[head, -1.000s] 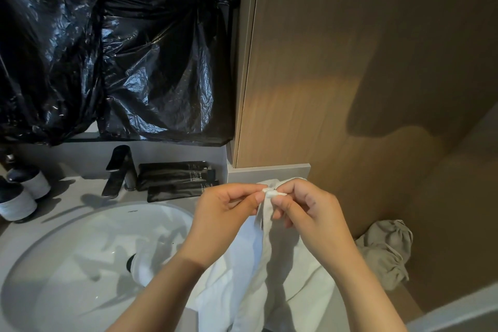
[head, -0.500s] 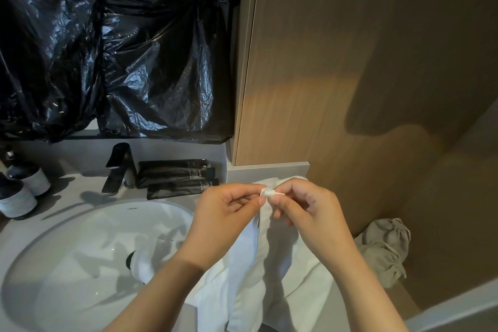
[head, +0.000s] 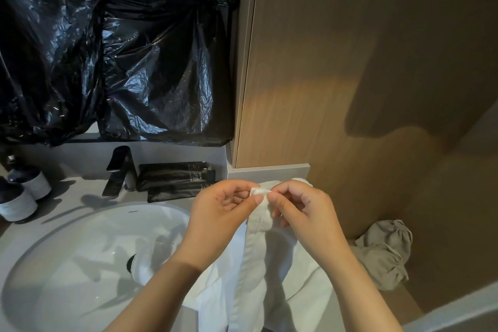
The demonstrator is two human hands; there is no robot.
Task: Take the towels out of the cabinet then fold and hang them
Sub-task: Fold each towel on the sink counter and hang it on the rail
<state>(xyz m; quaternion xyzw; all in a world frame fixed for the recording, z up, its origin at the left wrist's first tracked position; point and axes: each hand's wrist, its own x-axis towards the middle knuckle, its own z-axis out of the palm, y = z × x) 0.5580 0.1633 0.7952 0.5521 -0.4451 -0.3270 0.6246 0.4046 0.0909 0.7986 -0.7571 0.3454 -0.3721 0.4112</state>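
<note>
Left grip (head: 223, 211) and right grip (head: 301, 210) meet thumb to thumb in front of me, each pinching the same folded corner of the white towel (head: 256, 264) between thumb and forefinger. The other fingers of both grips are curled in toward the palms. The pinched corner sits right between the two thumbs, raised above the tabletop (head: 75, 191).

From that corner I see a thick hemmed edge of the towel dropping straight down between my wrists. The rest of the cloth spreads out under both forearms; on my left side it drapes over the rim and into the white sink (head: 67, 264), and a small bit of it shows just behind the right grip.

Beyond the grips, a dark faucet (head: 121, 170) stands at the back of the sink with black tubes (head: 175, 175) lying beside it. Two dark-topped bottles (head: 24, 194) stand at the far left. Black plastic sheeting (head: 107, 48) covers the wall above. To my right rises a wooden cabinet panel (head: 323, 62), with a crumpled grey cloth bag (head: 382, 256) lying low beside it, apart from the towel.
</note>
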